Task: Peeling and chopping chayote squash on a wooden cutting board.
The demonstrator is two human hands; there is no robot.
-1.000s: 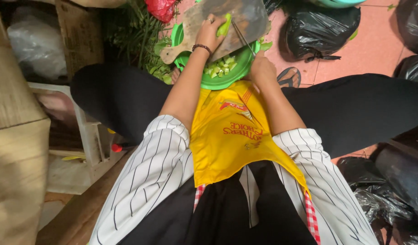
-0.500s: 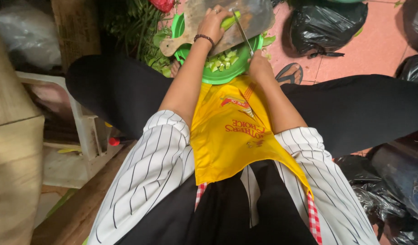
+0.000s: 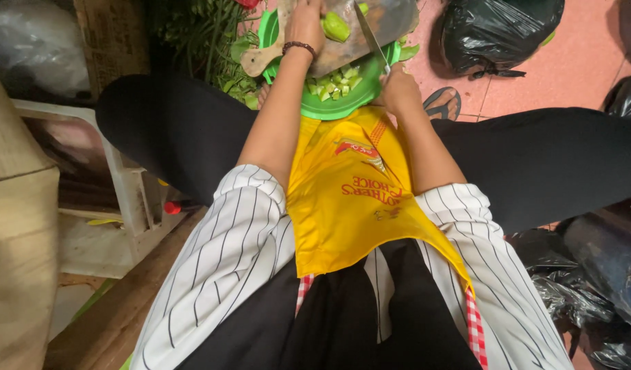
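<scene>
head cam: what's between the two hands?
In the head view, the knife blade and part of the wooden cutting board lie between the left hand and right hand, above cut green pieces.

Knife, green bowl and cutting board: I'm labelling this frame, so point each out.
knife (image 3: 370,34), head view, middle of blade.
green bowl (image 3: 343,109), head view, near rim.
cutting board (image 3: 257,60), head view, handle end.
</scene>
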